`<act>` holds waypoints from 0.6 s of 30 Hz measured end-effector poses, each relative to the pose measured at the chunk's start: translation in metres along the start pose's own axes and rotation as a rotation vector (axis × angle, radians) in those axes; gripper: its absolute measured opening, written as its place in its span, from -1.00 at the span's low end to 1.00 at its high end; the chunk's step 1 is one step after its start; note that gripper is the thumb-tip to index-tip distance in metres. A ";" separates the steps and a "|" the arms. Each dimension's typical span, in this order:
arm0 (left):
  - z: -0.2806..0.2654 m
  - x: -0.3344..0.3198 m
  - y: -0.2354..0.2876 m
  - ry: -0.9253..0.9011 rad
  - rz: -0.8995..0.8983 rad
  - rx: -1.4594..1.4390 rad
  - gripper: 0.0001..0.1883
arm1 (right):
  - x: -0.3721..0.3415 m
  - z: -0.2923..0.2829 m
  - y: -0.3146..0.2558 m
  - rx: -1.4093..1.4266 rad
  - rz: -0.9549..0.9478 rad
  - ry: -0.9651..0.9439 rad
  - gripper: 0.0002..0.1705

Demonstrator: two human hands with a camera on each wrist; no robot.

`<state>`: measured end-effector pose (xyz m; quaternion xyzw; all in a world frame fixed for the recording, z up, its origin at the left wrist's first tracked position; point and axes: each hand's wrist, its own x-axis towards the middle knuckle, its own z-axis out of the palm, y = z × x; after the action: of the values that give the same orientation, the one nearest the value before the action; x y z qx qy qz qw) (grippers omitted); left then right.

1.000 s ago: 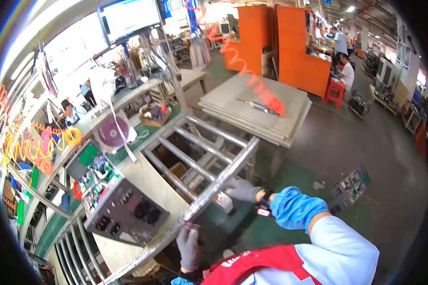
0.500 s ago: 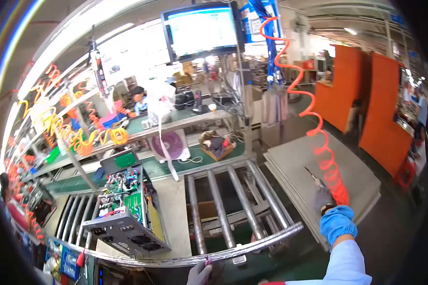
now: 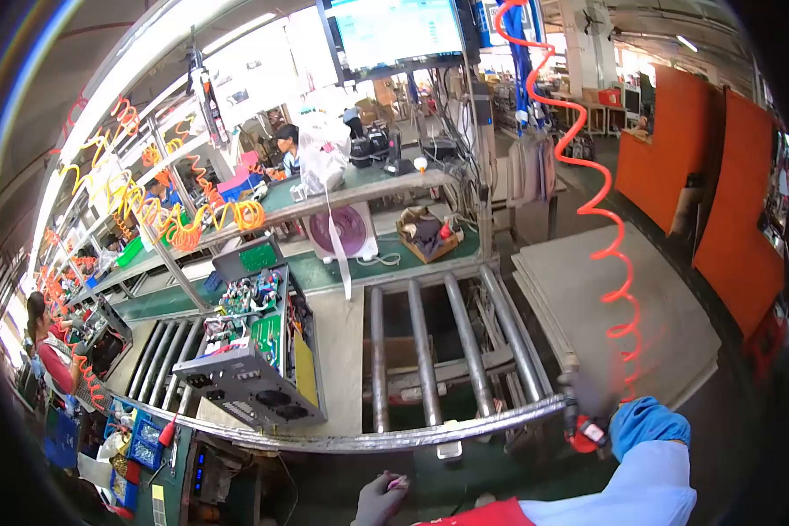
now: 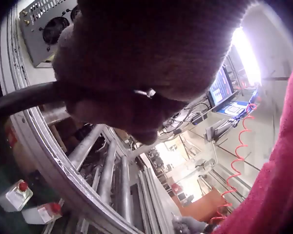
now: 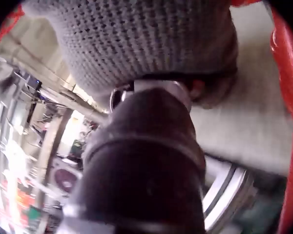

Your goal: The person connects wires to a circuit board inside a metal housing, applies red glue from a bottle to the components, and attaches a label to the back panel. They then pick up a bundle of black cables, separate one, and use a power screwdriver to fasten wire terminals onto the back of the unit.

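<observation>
My right hand (image 5: 151, 44), in a grey knitted glove, grips a dark cylindrical tool (image 5: 146, 161), which looks like an air screwdriver. In the head view this hand is blurred at the near left corner of the stacked boards. My gloved left hand (image 3: 380, 501) is low in front of the conveyor rail, its fingers curled round a small pinkish thing. A tiny shiny metal piece (image 4: 149, 92) shows at its fingers in the left wrist view. An opened metal-cased unit (image 3: 259, 351) with green circuit boards stands on the conveyor, left of the bare rollers (image 3: 421, 359).
A red coiled hose (image 3: 587, 210) hangs over the stacked grey boards (image 3: 587, 289) at right. Behind the rollers are a small box (image 3: 430, 237) and a purple fan (image 3: 340, 232). Blue bins (image 3: 145, 443) stand at lower left. Another person (image 3: 53, 351) works farther left.
My right hand reached the tool lying on the boards, took hold of it, and drew it back toward the rail. My left hand came away from the rail. The head view turned left.
</observation>
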<state>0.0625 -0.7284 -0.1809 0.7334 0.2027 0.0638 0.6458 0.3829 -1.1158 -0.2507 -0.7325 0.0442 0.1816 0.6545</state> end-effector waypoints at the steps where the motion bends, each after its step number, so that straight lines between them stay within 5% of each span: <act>1: -0.005 -0.011 0.008 -0.039 -0.048 -0.006 -0.72 | -0.044 0.043 -0.025 0.077 -0.042 -0.137 -0.61; 3: -0.017 -0.026 0.005 -0.101 -0.136 -0.014 -0.73 | -0.073 0.101 -0.012 0.567 0.398 -0.651 -0.70; 6: -0.037 -0.052 0.020 -0.157 -0.257 -0.047 -0.69 | -0.161 0.231 -0.028 0.458 0.266 -0.616 -0.67; 9: -0.066 -0.076 -0.003 -0.133 -0.127 -0.108 -0.71 | -0.231 0.314 -0.056 0.319 0.071 -0.822 -0.62; 11: -0.088 -0.093 -0.020 -0.096 0.044 -0.272 -0.73 | -0.273 0.366 -0.058 0.468 0.096 -0.849 -0.55; 18: -0.184 -0.176 -0.019 -0.105 -0.229 -0.558 -0.78 | -0.367 0.460 -0.057 0.366 0.092 -0.959 -0.46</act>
<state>-0.1674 -0.6244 -0.1409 0.5024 0.2252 0.0059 0.8348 -0.0370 -0.7228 -0.1139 -0.4379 -0.1976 0.5151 0.7099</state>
